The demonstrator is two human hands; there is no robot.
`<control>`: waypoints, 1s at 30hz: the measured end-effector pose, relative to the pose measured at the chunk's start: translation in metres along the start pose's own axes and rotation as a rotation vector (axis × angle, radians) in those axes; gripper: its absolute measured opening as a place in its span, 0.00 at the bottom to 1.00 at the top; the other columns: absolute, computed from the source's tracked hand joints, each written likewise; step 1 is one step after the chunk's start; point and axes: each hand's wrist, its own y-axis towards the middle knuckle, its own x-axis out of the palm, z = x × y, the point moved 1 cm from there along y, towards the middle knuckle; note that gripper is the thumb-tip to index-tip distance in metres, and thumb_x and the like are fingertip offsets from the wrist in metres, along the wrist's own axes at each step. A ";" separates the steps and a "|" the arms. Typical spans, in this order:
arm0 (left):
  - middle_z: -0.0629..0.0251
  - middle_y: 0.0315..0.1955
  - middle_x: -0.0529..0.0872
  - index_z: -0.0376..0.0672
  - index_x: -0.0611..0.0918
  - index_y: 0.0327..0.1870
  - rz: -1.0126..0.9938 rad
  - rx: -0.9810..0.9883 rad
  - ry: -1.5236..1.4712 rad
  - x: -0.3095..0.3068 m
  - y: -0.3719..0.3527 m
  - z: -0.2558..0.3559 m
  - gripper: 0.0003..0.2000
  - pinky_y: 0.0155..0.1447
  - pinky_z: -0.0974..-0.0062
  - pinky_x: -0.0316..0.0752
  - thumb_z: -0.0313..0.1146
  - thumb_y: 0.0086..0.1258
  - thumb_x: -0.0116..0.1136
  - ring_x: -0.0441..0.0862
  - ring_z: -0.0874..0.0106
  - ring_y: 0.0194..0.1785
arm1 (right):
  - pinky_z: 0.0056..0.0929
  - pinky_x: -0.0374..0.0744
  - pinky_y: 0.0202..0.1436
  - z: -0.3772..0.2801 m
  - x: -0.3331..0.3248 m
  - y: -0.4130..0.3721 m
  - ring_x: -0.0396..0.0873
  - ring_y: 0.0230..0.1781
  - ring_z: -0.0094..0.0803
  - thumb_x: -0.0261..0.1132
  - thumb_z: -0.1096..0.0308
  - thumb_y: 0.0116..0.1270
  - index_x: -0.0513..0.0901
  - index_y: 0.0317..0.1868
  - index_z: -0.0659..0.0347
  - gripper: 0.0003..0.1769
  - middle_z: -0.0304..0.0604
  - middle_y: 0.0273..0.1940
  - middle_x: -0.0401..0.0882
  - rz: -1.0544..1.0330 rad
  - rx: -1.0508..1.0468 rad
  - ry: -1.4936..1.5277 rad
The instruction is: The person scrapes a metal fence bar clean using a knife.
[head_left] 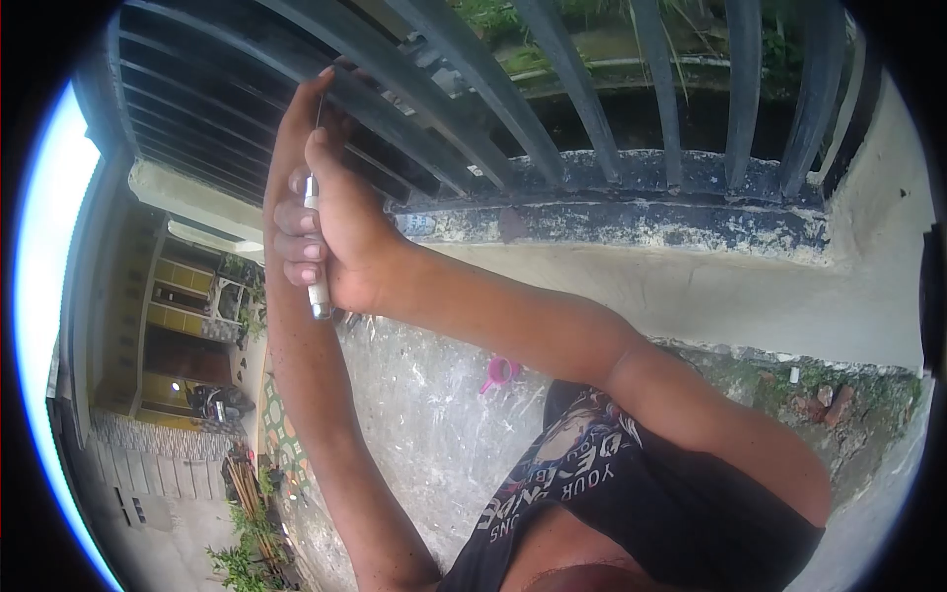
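Observation:
My right hand (340, 217) is closed around a white-handled knife (318, 294) with metal at both ends of the handle. Its thin blade points up, away from me, with my thumb laid along it. Just past the blade, my left hand (304, 111) reaches up to a dark grey metal bar (387, 120) of the railing. One left fingertip shows at the bar's edge, while the other fingers are mostly hidden behind the bar and my right hand. I cannot tell what the left fingers hold. My two forearms cross close together in this view.
The slatted railing stands on a low wall (631, 232) with flaking dark paint. A pink plastic dipper (500, 373) lies on the concrete floor (414, 395). Broken bricks (838, 407) sit at right. A house front (178, 335) and a motorcycle (219, 405) are further off.

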 end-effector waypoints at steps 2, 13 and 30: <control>0.52 0.70 0.74 0.36 0.70 0.72 0.130 -0.151 0.005 -0.015 0.012 -0.010 0.22 0.79 0.66 0.62 0.37 0.84 0.49 0.71 0.60 0.74 | 0.23 0.61 0.17 -0.003 -0.003 -0.001 0.60 0.13 0.20 0.48 0.30 0.79 0.67 0.37 0.45 0.27 0.26 0.17 0.59 -0.007 -0.023 -0.049; 0.62 0.50 0.88 0.37 0.81 0.65 0.364 -0.393 0.056 -0.004 0.033 -0.005 0.23 0.62 0.74 0.75 0.45 0.79 0.54 0.84 0.70 0.53 | 0.24 0.60 0.18 -0.016 -0.024 0.000 0.58 0.13 0.20 0.48 0.32 0.80 0.68 0.36 0.45 0.26 0.26 0.18 0.59 0.008 -0.031 -0.148; 0.67 0.45 0.82 0.35 0.68 0.75 0.186 0.015 0.111 -0.018 0.015 0.008 0.27 0.61 0.81 0.72 0.43 0.83 0.48 0.81 0.75 0.48 | 0.26 0.64 0.21 -0.013 0.040 0.019 0.60 0.16 0.21 0.46 0.34 0.80 0.65 0.39 0.47 0.25 0.27 0.20 0.61 -0.001 -0.056 -0.087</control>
